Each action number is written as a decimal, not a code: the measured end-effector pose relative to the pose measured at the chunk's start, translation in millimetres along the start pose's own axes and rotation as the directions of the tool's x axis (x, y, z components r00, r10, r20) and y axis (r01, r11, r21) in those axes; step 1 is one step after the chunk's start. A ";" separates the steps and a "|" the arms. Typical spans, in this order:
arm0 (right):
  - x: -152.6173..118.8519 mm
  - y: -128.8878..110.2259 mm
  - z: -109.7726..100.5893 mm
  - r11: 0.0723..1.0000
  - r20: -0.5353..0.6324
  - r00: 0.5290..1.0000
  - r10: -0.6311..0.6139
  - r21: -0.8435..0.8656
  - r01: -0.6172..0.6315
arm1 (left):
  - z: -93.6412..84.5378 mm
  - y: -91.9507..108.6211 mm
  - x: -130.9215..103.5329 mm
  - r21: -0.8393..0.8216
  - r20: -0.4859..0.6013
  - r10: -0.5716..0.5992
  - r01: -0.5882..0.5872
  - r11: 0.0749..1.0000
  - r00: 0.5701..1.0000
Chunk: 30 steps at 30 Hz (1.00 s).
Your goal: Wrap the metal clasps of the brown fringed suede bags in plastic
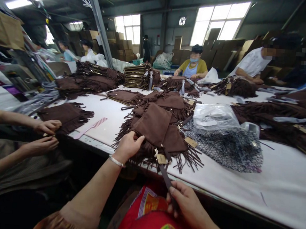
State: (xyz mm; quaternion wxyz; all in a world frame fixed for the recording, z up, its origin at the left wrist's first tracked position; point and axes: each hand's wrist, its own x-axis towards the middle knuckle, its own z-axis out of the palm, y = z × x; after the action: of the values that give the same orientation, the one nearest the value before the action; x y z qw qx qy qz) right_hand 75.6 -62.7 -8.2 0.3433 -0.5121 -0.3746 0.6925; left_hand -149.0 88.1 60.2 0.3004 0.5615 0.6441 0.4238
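Observation:
A brown suede fringed bag [154,123] lies on top of a pile of the same bags near the front edge of the white table [282,179]. My left hand [128,145], with a silver bracelet on the wrist, grips the bag's lower left corner. My right hand [186,200] is below the table edge and pinches the bag's dark strap [165,176], which runs up to the bag. A paper tag [161,158] hangs where the strap meets the bag.
A pink comb [89,128] lies left of the pile. A clear plastic bag [214,115] and a patterned cloth [231,148] sit to the right. More brown bags cover the table. A co-worker's hands [45,135] work at my left; other people sit across.

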 end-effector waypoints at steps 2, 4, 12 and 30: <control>-3.1 -2.4 0.5 0.995 0.030 0.999 0.013 0.100 -0.016 | -9.0 -5.1 -34.1 0.158 -0.089 0.164 -0.148 0.976 0.982; -6.4 -6.7 2.7 0.967 0.091 0.996 0.009 0.253 -0.032 | -4.8 -10.0 -70.2 0.065 0.115 0.050 -0.057 0.996 0.992; -9.3 -2.2 18.0 0.981 0.317 0.948 -0.021 0.188 -0.041 | 65.1 -13.9 -115.8 -0.595 0.705 -0.235 0.738 0.317 0.669; 68.3 -55.6 22.3 0.243 0.100 0.826 -0.556 -0.930 0.276 | 7.8 37.7 -90.7 -0.565 0.759 -0.316 0.817 0.118 0.570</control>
State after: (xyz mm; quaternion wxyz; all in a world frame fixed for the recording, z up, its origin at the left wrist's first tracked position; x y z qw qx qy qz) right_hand 42.7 19.2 13.6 0.2155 -0.5762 -0.7687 0.1749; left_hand -107.4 1.4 81.8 0.8323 0.0818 0.3852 0.3901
